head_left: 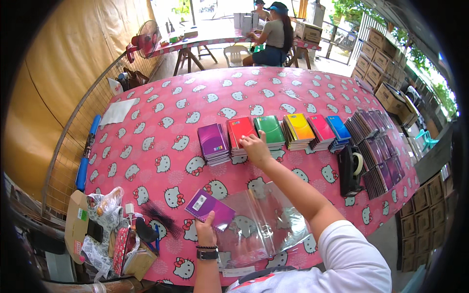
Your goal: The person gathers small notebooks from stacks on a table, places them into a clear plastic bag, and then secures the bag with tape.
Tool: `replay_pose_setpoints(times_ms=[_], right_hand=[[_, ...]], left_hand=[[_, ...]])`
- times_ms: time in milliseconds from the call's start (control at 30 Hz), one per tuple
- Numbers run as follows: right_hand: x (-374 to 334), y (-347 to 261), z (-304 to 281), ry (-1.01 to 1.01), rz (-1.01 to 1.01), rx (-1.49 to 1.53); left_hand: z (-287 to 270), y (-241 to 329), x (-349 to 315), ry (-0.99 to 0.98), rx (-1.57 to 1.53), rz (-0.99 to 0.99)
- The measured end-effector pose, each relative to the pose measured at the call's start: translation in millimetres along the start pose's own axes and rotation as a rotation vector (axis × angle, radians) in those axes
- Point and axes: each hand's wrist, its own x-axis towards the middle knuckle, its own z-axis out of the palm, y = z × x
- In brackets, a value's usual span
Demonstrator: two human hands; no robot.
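My left hand (206, 228) grips a purple spiral notebook (211, 209) near the table's front, its label-bearing face turned up. My right hand (256, 148) reaches across to a stack of red notebooks (240, 132). Its fingers touch the top one's right side, and the thumb stands apart toward a stack of green notebooks (268, 131). To the left of the red stack is a purple stack (213, 141). Yellow notebooks (298, 129), pink notebooks (321, 131) and blue notebooks (338, 129) continue the row rightward. Clear plastic sheets or sleeves (264, 224) lie below my right forearm.
A black tape dispenser (350, 171) stands right of the row, beside wrapped notebook bundles (376, 151). Bags and odds and ends (112, 234) crowd the left front. A pink fan (145, 40) and a seated person (273, 36) are beyond the patterned table (161, 132). Cartons (425, 210) stand right.
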Motion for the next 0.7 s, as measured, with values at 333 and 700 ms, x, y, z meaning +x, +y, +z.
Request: replay_pose_setpoints(times_ms=[333,700], right_hand=[[-79.3,-40.3,-83.0,-0.143,-0.146,0.899],[14.1,32.5,-41.0,-0.3,0.324,-0.13]], left_hand=[[9.4,-11.1,-8.4,-0.217,0.285,0.07],[26.3,-58.6,-26.8,-0.297,0.554,-0.032]])
